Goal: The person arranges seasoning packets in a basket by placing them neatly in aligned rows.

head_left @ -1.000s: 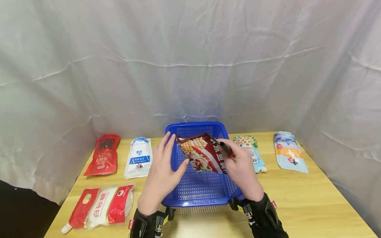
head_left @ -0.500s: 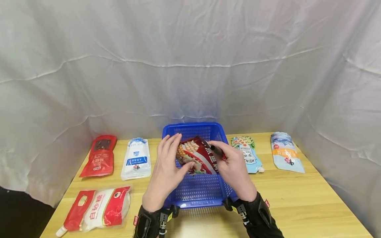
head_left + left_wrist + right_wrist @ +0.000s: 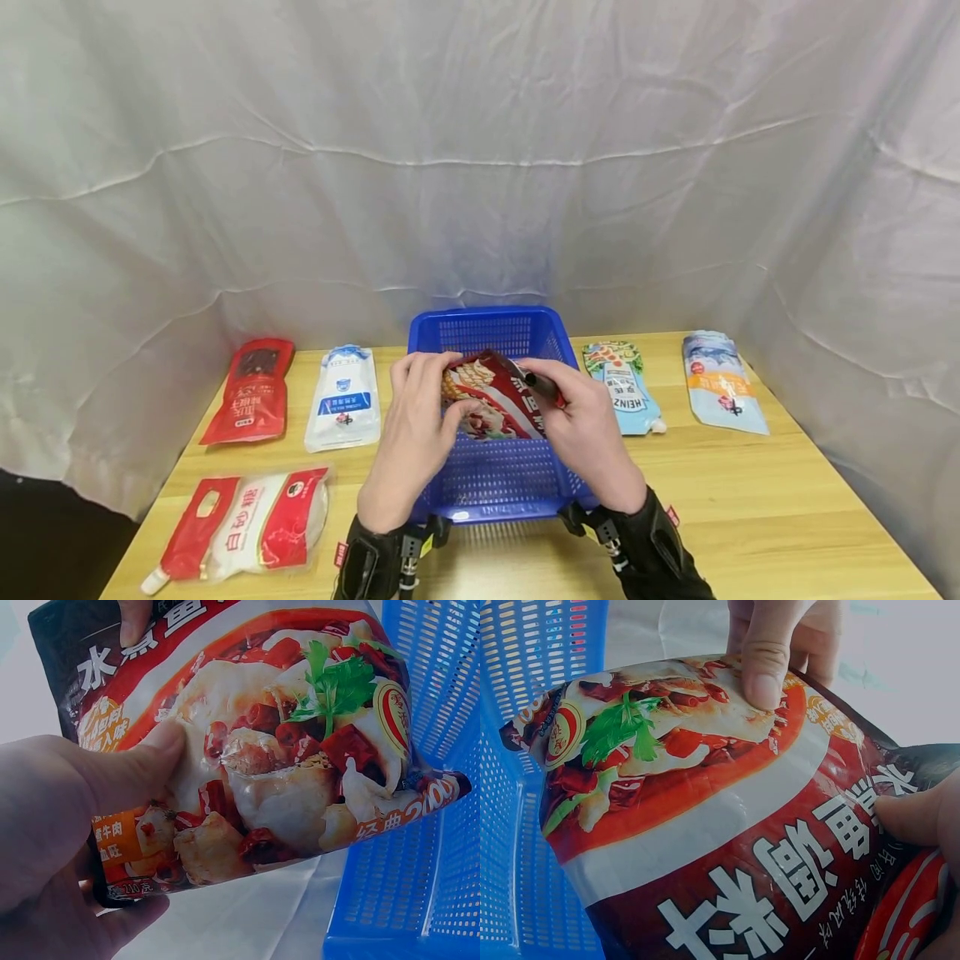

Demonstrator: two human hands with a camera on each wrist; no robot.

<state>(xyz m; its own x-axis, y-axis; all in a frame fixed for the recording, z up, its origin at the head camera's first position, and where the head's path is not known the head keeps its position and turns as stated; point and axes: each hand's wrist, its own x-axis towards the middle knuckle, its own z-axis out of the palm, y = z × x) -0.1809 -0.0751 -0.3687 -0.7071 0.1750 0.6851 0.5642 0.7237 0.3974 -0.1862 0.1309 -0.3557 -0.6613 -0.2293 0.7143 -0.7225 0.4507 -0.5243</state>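
A dark red seasoning packet (image 3: 491, 396) with a picture of a fish dish is held above the blue plastic basket (image 3: 495, 510). My left hand (image 3: 416, 421) grips its left end, thumb on the printed front and fingers behind, as the left wrist view shows. With my right hand (image 3: 588, 429) I pinch the right end. In the right wrist view that thumb (image 3: 919, 814) presses the front near the packet's dark edge. A dark rounded bit beside the right thumb looks like a folded edge, but I cannot tell. The packet's back is hidden.
On the wooden table (image 3: 750, 517), a red pouch (image 3: 251, 392), a white-and-blue pouch (image 3: 345, 400) and a red-and-white spouted bag (image 3: 243, 525) lie left of the basket. A light blue spouted pouch (image 3: 622, 387) and a blue-and-orange pouch (image 3: 723, 383) lie right. Grey cloth (image 3: 480, 167) hangs behind.
My left hand, spread beside the packet a second ago, has closed onto its left end. The packet and right hand have shifted slightly left.
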